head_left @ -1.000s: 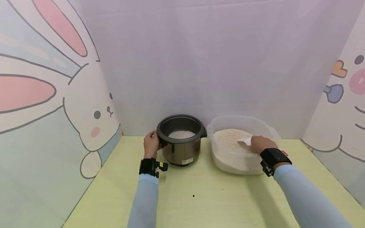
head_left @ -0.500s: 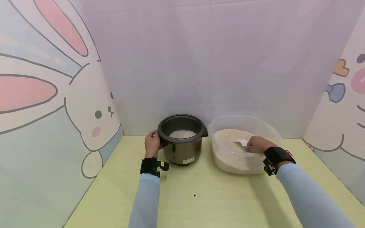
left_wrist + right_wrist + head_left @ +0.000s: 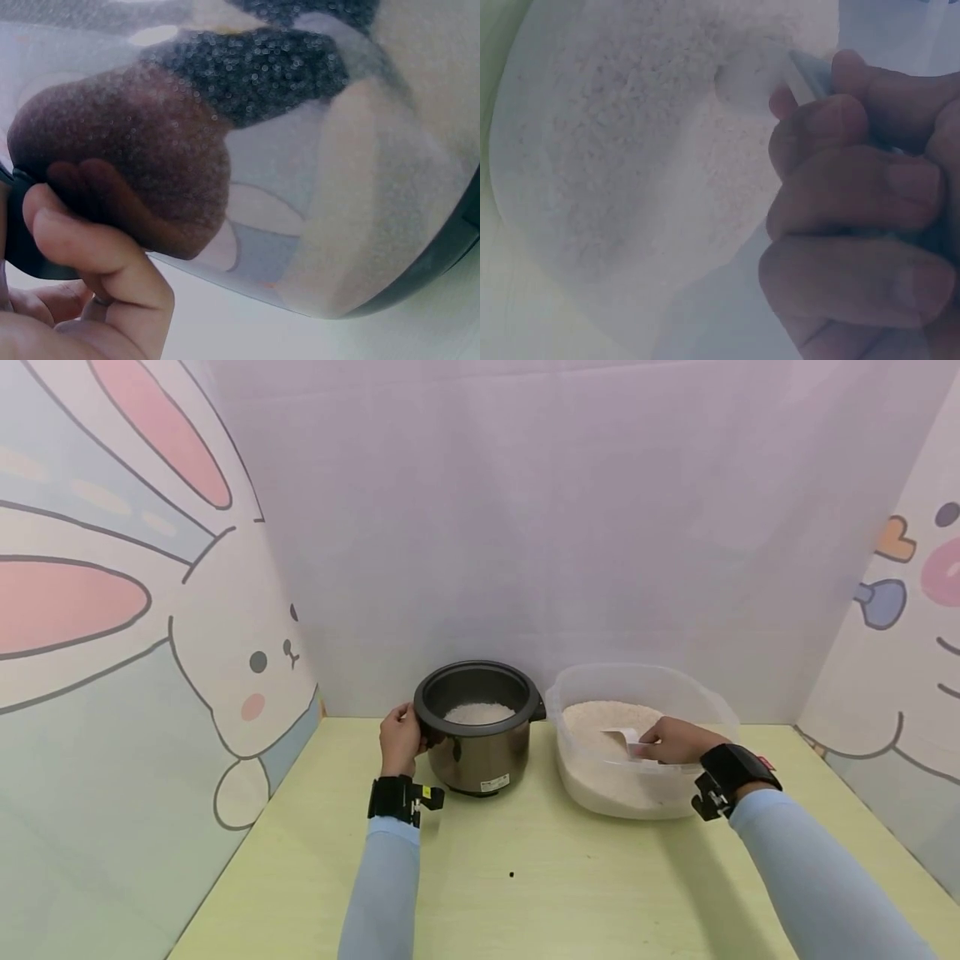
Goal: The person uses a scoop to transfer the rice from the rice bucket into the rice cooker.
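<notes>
- 2 bare hands are busy around a dark rice cooker (image 3: 480, 756), which stands near the back wall (image 3: 525, 543) on a pale yellow-green table (image 3: 525, 918). White rice (image 3: 480, 715) shows inside the pot.
- Left hand (image 3: 401, 742): on the cooker's left side, fingers curled round its black handle (image 3: 34, 251), just below the rim. Up close, the bent fingers are mirrored in the shiny body.
- Right hand (image 3: 677, 742): well to the right of the cooker, fingers folded snugly round the handle of a white scoop (image 3: 632, 740), thumb brought in against it.
- That scoop sits inside a translucent tub (image 3: 630, 678), just to the right of the cooker, with its blade at the heap of rice grains (image 3: 592, 720); I can't tell how deep it goes.
- 1 pale label (image 3: 495, 783) is stuck low on the cooker's front; its print is too small to read.
- 1 red tag (image 3: 766, 763) shows on the black right wristband (image 3: 735, 768), far right of the cooker; any lettering is illegible from here.
- 1 dark speck (image 3: 512, 874) lies on the table in front of the cooker.
</notes>
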